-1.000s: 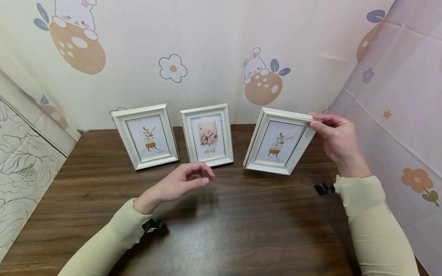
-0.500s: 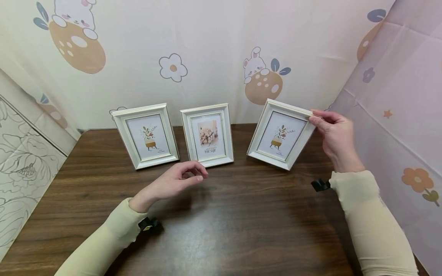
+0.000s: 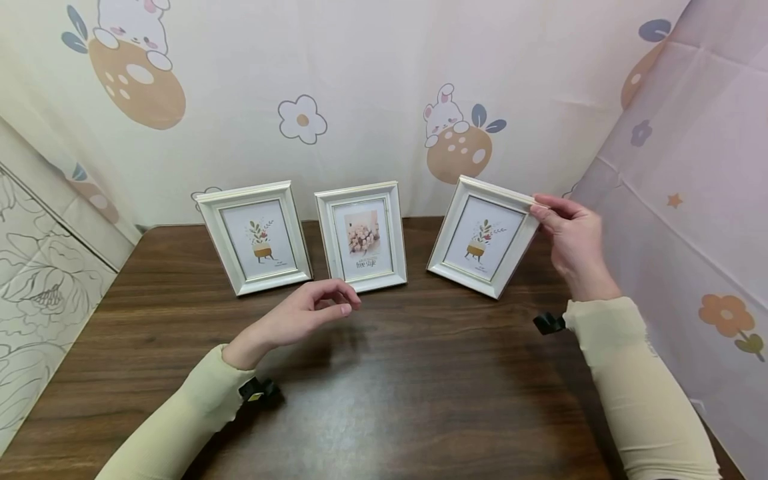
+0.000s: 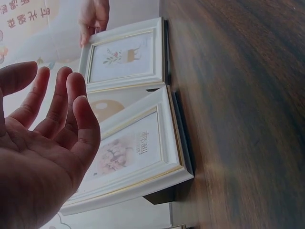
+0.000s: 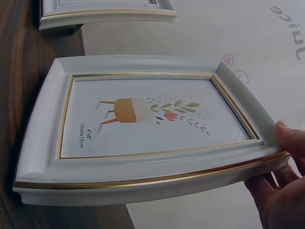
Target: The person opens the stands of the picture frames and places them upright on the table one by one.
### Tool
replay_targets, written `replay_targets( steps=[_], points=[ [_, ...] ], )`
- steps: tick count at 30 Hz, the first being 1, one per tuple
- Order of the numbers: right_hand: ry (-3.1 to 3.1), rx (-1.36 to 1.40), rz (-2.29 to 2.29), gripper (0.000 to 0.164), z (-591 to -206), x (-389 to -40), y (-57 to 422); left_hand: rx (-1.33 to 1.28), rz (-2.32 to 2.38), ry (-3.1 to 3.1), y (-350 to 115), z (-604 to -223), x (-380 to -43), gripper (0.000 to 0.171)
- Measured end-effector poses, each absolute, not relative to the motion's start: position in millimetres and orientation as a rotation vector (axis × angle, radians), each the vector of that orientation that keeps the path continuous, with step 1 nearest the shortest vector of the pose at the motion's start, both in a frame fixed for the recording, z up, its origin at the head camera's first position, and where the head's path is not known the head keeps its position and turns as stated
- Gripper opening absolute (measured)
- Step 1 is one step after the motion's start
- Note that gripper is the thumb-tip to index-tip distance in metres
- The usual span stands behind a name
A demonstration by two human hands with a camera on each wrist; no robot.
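Note:
My right hand [image 3: 573, 243] pinches the top right corner of a white picture frame [image 3: 449, 267], thumb on the front and fingers behind. This frame stands at the right, angled inward, and shows a potted plant drawing [image 5: 152, 112]. A middle picture frame [image 3: 396, 233] with a flower photo stands upright on the table. To its left stands another picture frame [image 3: 294, 227] with the same plant drawing. My left hand [image 3: 294, 317] hovers in front of the middle frame, fingers loosely bent and nothing in them; the left wrist view shows its palm [image 4: 43, 157].
The dark wooden table [image 3: 384, 393] spreads out in front of the frames. A patterned curtain [image 3: 372, 80] hangs right behind them, and another patterned cloth [image 3: 696, 200] borders the right side. Black wrist cameras sit at both cuffs.
My right hand has shifted the right frame a little, setting its lower edge level with the table and turning it more upright, then moved slightly left. My left hand has drawn back slightly to the left.

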State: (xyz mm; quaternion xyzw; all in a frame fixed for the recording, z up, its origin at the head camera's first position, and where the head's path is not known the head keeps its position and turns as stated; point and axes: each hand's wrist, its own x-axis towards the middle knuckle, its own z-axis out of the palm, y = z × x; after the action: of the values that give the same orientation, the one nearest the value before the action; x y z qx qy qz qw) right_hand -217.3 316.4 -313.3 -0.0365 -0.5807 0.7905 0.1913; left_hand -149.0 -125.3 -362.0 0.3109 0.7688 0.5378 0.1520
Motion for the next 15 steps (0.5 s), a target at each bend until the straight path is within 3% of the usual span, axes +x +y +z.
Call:
replay_targets(
  steps=[15],
  points=[
    [-1.821, -0.100, 1.989, 0.027, -316.5, -206.9, 314.7, 0.850, 1.533, 2.278, -131.1, -361.7, -152.6, 0.012]
  ],
)
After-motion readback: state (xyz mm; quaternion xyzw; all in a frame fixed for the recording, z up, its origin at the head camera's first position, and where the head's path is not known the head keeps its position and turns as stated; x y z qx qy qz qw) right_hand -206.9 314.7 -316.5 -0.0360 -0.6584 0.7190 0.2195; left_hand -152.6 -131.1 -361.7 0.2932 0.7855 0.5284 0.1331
